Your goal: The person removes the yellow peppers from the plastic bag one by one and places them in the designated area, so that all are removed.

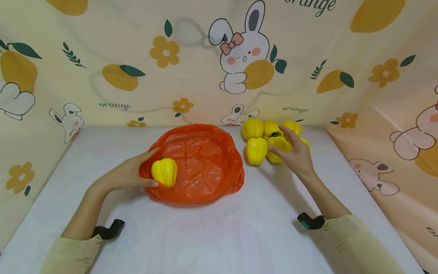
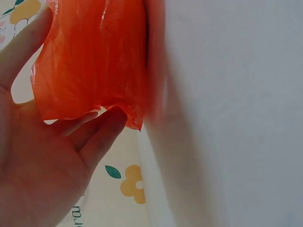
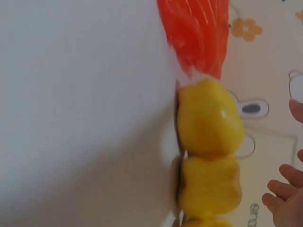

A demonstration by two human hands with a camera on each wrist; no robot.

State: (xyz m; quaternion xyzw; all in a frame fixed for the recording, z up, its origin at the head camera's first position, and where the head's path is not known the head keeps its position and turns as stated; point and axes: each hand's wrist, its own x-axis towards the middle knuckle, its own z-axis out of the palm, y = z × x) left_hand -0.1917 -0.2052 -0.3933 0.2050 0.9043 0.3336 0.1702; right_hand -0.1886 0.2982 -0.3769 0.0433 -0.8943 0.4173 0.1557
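An orange-red plastic bag (image 1: 198, 163) lies spread wide on the white table, its rim rolled up around it. One yellow bell pepper (image 1: 164, 172) sits inside at the bag's left. My left hand (image 1: 128, 171) touches that left rim, thumb and fingers spread well apart; the left wrist view shows its fingertips against the bag's edge. To the right of the bag, several yellow bell peppers (image 1: 256, 151) stand clustered at the back. Above them hovers my right hand (image 1: 295, 154), fingers apart and nothing gripped. It partly hides the peppers behind it.
A patterned cloth wall (image 1: 191, 87) with rabbits and oranges rises behind the table (image 1: 212, 236) and along both sides. Dark curved wrist mounts (image 1: 109, 229) stick out at both sleeves. In the right wrist view, peppers (image 3: 210, 118) line up beside the bag.
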